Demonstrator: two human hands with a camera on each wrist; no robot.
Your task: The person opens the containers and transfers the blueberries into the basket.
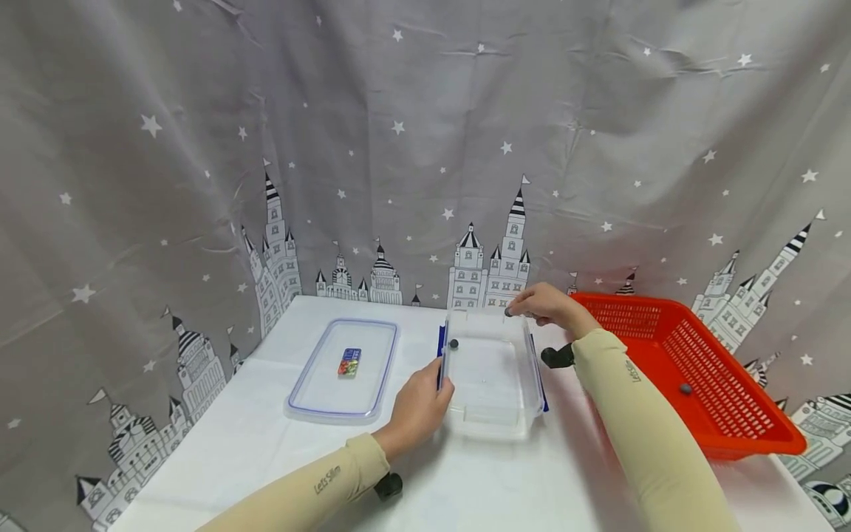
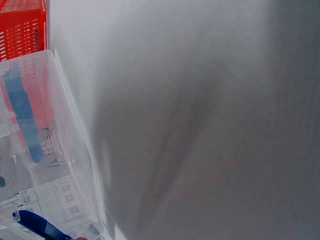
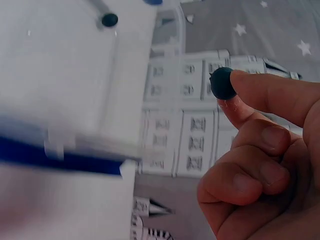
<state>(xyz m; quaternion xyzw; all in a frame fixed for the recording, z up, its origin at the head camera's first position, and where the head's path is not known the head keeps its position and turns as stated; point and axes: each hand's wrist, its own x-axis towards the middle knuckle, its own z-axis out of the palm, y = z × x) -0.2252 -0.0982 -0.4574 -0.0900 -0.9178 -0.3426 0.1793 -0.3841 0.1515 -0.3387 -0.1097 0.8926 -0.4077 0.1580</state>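
In the head view my right hand [image 1: 549,304] is above the far right edge of a clear plastic food container [image 1: 488,414]. It pinches a blueberry [image 3: 223,84] between thumb and index finger, the other fingers curled in the right wrist view. Another blueberry [image 1: 453,344] lies inside the container near its far left corner. My left hand [image 1: 420,403] grips the container's left side by the rim. A blue latch [image 2: 42,226] hangs at that side; only a sliver of fingertip shows beside it in the left wrist view.
A clear lid [image 1: 312,403] with a blue seal and a fruit sticker [image 1: 349,363] lies on the white table at left. To the right stands a red plastic basket [image 1: 764,443] holding a small dark round item [image 1: 685,389]. A grey castle-print curtain [image 1: 425,148] hangs behind.
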